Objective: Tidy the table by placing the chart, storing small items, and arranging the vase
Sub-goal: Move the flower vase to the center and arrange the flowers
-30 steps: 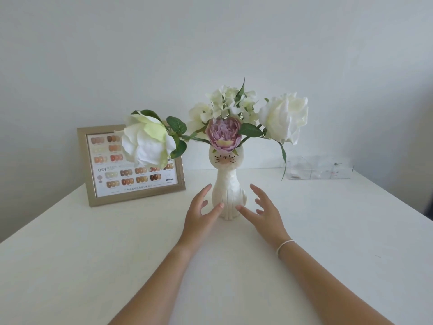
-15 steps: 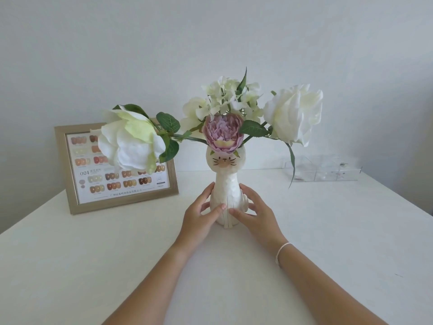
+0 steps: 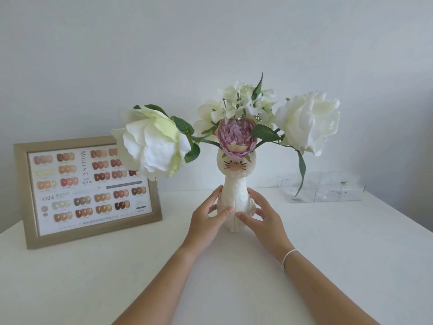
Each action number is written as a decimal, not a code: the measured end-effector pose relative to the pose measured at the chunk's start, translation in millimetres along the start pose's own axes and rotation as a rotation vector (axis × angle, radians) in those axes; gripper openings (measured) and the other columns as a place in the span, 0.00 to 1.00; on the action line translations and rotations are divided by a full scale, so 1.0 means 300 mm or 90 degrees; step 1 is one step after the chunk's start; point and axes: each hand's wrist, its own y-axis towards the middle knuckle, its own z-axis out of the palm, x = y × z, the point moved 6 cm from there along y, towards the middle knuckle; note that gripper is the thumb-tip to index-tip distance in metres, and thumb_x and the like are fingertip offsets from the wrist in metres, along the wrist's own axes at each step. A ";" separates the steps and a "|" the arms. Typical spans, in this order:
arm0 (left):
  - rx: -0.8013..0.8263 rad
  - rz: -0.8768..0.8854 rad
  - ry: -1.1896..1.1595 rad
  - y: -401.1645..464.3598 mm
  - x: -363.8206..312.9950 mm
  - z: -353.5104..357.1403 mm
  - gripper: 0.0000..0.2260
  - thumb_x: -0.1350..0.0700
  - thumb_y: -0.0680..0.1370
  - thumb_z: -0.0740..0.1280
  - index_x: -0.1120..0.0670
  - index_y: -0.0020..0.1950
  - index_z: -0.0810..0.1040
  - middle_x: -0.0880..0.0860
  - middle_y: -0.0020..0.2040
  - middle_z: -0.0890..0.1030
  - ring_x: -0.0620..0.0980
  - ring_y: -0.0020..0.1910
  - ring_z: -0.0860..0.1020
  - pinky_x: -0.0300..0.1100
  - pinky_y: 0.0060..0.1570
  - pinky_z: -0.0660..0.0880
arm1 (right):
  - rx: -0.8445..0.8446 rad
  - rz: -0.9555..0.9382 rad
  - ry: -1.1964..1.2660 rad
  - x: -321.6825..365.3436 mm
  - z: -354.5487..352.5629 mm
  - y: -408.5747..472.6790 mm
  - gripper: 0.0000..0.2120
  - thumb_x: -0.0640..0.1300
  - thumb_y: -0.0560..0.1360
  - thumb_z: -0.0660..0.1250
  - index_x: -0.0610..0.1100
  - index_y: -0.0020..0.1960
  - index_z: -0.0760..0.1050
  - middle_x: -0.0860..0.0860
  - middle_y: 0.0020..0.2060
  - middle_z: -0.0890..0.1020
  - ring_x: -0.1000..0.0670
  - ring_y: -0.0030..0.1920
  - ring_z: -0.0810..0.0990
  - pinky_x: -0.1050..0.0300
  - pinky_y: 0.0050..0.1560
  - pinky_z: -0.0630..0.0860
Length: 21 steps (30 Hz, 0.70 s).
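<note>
A white cat-shaped vase [image 3: 235, 184] stands upright in the middle of the white table [image 3: 351, 242], filled with white blooms and one purple peony [image 3: 235, 141]. My left hand [image 3: 206, 221] wraps its lower left side and my right hand [image 3: 262, 219] its lower right side, thumbs meeting on the front. The framed nail-colour chart [image 3: 86, 191] leans upright at the back left, partly hidden by a big white flower [image 3: 150, 146]. A clear plastic organiser [image 3: 328, 188] holding small items sits at the back right by the wall.
A pale wall [image 3: 210, 43] runs close behind the table. The flowers spread wide to both sides of the vase, overhanging the chart and the organiser. The table's right edge falls away at the far right.
Both hands went from hovering open beside the vase to closing around its base. The view has come nearer, so vase, chart and organiser look larger.
</note>
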 end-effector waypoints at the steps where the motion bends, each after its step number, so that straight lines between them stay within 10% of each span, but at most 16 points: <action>1: 0.001 -0.001 -0.001 0.023 0.009 0.008 0.27 0.53 0.73 0.69 0.44 0.71 0.66 0.41 0.67 0.73 0.46 0.65 0.73 0.51 0.67 0.69 | -0.003 -0.001 -0.003 -0.011 -0.006 0.020 0.27 0.47 0.70 0.71 0.61 0.65 0.66 0.70 0.54 0.74 0.57 0.60 0.75 0.76 0.46 0.69; 21: 0.024 -0.022 -0.038 0.209 0.107 0.038 0.30 0.49 0.68 0.70 0.44 0.70 0.67 0.47 0.64 0.77 0.47 0.63 0.76 0.51 0.66 0.70 | 0.009 0.008 -0.020 -0.117 -0.016 0.203 0.28 0.50 0.69 0.72 0.66 0.63 0.65 0.68 0.56 0.72 0.53 0.61 0.74 0.58 0.58 0.70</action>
